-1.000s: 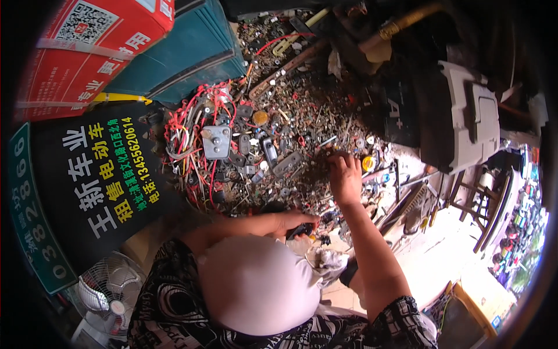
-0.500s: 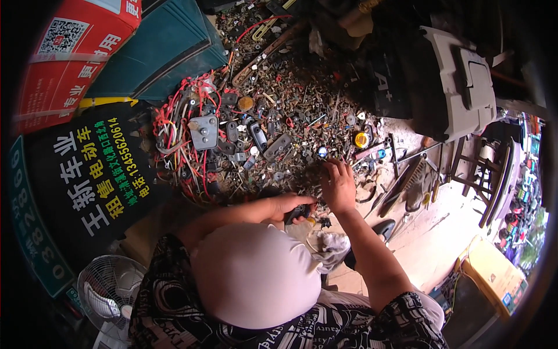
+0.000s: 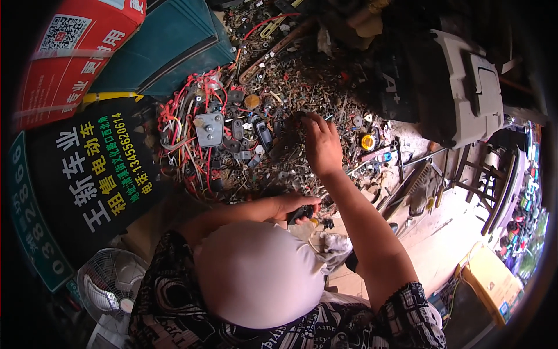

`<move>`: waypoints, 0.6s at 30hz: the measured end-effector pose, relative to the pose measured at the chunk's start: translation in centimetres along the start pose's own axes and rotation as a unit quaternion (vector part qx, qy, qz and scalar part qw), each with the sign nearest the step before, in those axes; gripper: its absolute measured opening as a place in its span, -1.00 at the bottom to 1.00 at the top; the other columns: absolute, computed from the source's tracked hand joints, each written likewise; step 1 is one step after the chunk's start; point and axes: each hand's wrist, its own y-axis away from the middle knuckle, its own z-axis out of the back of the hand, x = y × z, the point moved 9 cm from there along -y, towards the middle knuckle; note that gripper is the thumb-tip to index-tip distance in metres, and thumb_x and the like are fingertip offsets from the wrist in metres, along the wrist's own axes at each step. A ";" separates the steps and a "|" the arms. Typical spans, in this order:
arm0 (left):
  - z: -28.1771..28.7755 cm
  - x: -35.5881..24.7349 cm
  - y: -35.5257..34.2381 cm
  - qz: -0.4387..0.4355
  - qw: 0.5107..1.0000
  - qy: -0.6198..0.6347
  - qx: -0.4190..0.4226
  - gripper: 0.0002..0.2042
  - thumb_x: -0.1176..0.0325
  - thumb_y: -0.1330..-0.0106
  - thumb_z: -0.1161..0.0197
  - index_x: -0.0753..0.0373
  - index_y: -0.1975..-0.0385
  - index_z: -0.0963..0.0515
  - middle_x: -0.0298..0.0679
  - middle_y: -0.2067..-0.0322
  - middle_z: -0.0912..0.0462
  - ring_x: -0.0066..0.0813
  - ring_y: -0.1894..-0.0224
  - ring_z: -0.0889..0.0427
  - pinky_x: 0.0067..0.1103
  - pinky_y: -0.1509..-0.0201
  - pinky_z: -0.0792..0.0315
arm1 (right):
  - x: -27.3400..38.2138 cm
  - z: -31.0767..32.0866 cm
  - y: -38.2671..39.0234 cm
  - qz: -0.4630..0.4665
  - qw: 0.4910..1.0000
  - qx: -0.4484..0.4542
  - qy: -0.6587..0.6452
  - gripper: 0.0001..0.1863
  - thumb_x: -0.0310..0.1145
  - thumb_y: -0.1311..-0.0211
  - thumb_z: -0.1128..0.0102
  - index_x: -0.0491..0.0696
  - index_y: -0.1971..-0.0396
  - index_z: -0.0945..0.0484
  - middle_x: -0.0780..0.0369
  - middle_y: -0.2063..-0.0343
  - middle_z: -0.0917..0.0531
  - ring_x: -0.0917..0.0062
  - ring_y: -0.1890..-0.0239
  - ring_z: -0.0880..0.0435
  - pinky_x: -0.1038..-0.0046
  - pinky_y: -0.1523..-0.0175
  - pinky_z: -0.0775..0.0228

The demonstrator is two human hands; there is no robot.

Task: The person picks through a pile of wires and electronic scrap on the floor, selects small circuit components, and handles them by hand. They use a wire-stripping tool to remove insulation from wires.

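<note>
My left hand (image 3: 295,206) is closed around a small black part (image 3: 300,214) with a bit of red at its edge, low in front of my body. Farther out, my right hand (image 3: 324,145) is over a heap of small hardware (image 3: 290,93), its fingers bent together. Something dark is at those fingertips, too hidden to name. Left of the right hand lie a black oblong part (image 3: 264,135) and a grey square metal box (image 3: 209,130). A round yellow thing (image 3: 368,142) lies to its right.
Tangled red and white wires (image 3: 183,116) border the heap on the left, below a teal box (image 3: 174,46) and a red carton (image 3: 81,58). Several hand tools (image 3: 415,180) lie at right, near a grey-and-black case (image 3: 465,93). A fan (image 3: 110,288) stands at lower left.
My right hand has moved farther out and to the left over the heap, its arm stretching. The left hand stays low with the black part. The whole view has shifted slightly.
</note>
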 end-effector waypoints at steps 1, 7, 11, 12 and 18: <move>0.0 0.1 0.1 0.000 1.000 0.009 0.001 -0.64 -0.01 -0.37 -0.11 0.19 0.46 -0.45 -0.30 0.50 -0.42 -0.58 0.64 -0.33 -0.66 0.65 -0.20 | 0.0 -0.4 -0.8 -0.013 1.000 0.009 -0.004 -0.63 -0.49 -0.19 0.01 -0.01 -0.03 -0.48 0.21 -0.07 -0.52 0.21 0.02 -0.49 0.30 -0.10 -0.37; -0.2 0.1 0.0 0.003 1.000 0.026 0.000 -0.65 0.01 -0.37 -0.12 0.20 0.45 -0.45 -0.28 0.51 -0.42 -0.56 0.64 -0.33 -0.65 0.65 -0.20 | -2.1 -1.7 -2.0 -0.079 0.995 0.060 0.009 -0.75 -0.38 -0.20 -0.06 0.02 0.11 -0.54 0.20 0.13 -0.57 0.21 0.06 -0.50 0.28 -0.03 -0.40; -0.2 0.1 0.1 -0.002 1.000 0.019 0.001 -0.64 -0.01 -0.35 -0.14 0.20 0.44 -0.45 -0.29 0.52 -0.42 -0.58 0.64 -0.34 -0.66 0.66 -0.20 | -4.0 -1.3 0.0 -0.077 0.995 0.057 -0.004 -0.80 -0.39 -0.19 -0.11 -0.03 0.19 -0.56 0.10 0.25 -0.60 0.17 0.13 -0.54 0.27 0.01 -0.42; -0.2 0.1 0.1 -0.003 1.000 0.021 0.001 -0.64 -0.01 -0.35 -0.14 0.20 0.44 -0.45 -0.29 0.52 -0.42 -0.58 0.64 -0.34 -0.66 0.66 -0.20 | -4.5 -1.1 0.6 -0.076 0.995 0.059 -0.004 -0.80 -0.39 -0.19 -0.11 -0.03 0.19 -0.56 0.10 0.25 -0.60 0.17 0.13 -0.54 0.27 0.01 -0.42; -0.2 0.0 0.0 -0.007 1.000 0.012 0.001 -0.60 -0.07 -0.31 -0.17 0.20 0.40 -0.45 -0.34 0.55 -0.42 -0.61 0.66 -0.34 -0.68 0.67 -0.21 | -8.6 -1.0 5.7 -0.269 0.926 0.028 -0.264 -0.81 -0.49 -0.24 -0.17 -0.15 0.14 -0.56 0.23 0.32 -0.66 0.55 0.30 -0.63 0.53 0.18 -0.48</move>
